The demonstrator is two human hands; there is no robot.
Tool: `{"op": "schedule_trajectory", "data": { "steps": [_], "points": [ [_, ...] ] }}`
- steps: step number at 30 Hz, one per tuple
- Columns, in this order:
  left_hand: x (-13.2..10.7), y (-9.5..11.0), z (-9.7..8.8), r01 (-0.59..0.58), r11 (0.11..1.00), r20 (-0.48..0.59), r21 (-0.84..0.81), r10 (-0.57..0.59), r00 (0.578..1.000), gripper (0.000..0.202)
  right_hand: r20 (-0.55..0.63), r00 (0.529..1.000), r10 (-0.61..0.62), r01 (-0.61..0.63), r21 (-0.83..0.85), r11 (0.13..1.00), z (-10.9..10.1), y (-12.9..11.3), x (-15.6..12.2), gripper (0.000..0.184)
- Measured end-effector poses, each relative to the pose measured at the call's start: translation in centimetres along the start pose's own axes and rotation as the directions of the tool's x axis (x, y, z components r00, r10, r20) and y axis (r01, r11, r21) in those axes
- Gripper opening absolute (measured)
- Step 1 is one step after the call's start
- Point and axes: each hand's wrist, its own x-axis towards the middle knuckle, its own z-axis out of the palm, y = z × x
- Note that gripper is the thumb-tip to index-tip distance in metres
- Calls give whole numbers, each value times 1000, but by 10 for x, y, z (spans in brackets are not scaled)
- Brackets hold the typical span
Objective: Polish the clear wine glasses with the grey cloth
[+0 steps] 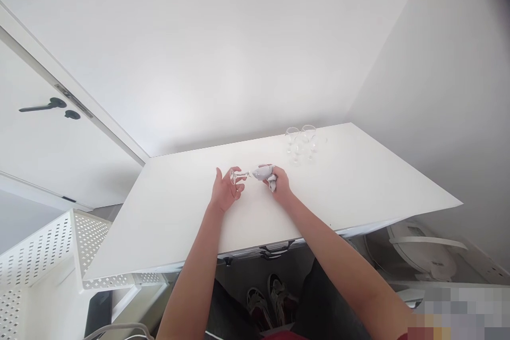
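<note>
A clear stemmed glass (244, 174) lies sideways in the air just above the white table (358, 186). My left hand (225, 191) pinches its round foot between the fingertips. My right hand (279, 183) is closed around the bowl of the glass with a pale grey cloth (266, 174) wrapped over and into it. Both hands are over the middle of the table, near each other.
Three more clear stemmed glasses (302, 142) stand at the table's far right side near the wall. A white perforated shelf unit (48, 255) is at the left. A door with a black handle (43, 105) is at the far left. A white fan (422, 255) sits on the floor at the right.
</note>
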Motion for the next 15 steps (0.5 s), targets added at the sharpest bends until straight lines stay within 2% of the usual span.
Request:
{"op": "schedule_trajectory", "data": {
  "steps": [3,6,9,12,15],
  "points": [
    [-2,-1,0,129,986,135,104,-142,981,57,-25,999,-41,40,-12,999,-1,1,1,18],
    [-4,-3,4,165,954,203,251,-219,954,40,-67,993,-93,93,3,996,-1,1,2,17],
    [-5,-3,8,115,942,196,316,-184,963,28,-102,989,-111,121,98,988,-4,1,5,13],
    [-3,-3,9,29,954,171,297,-83,982,34,-179,969,-169,202,187,961,-7,2,10,11],
    [1,-7,8,-54,954,122,295,18,992,36,-174,961,-216,240,129,962,-5,5,11,20]
  ]
}}
